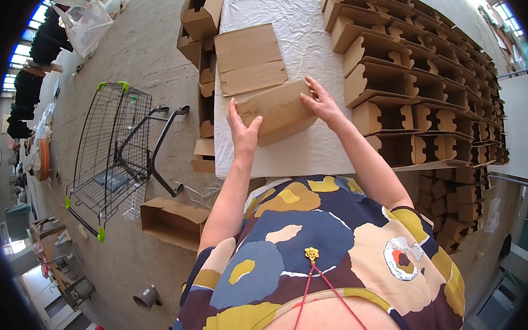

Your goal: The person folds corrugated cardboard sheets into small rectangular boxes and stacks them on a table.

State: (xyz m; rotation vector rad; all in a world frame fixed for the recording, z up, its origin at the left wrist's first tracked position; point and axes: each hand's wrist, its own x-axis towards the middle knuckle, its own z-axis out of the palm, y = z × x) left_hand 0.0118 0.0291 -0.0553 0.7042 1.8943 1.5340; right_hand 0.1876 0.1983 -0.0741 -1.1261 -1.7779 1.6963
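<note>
A small brown cardboard box (285, 112) is held between my two hands above the near part of a table covered with a white sheet (304, 35). My left hand (245, 128) presses against its left end, thumb over the top edge. At the right end, my right hand (322, 103) grips the far corner, with the thumb on the top face. The box sits slightly tilted, its right end farther from me. Just beyond it lies a flat piece of cardboard (250, 60) with a fold line, on the sheet. The underside of the box is hidden.
Rows of open cardboard boxes (386, 85) are stacked high along the table's right side. More boxes (201, 14) stand at its left edge. A wire shopping cart (115, 150) stands on the floor to the left, near an open carton (174, 222) and a small bin (145, 298).
</note>
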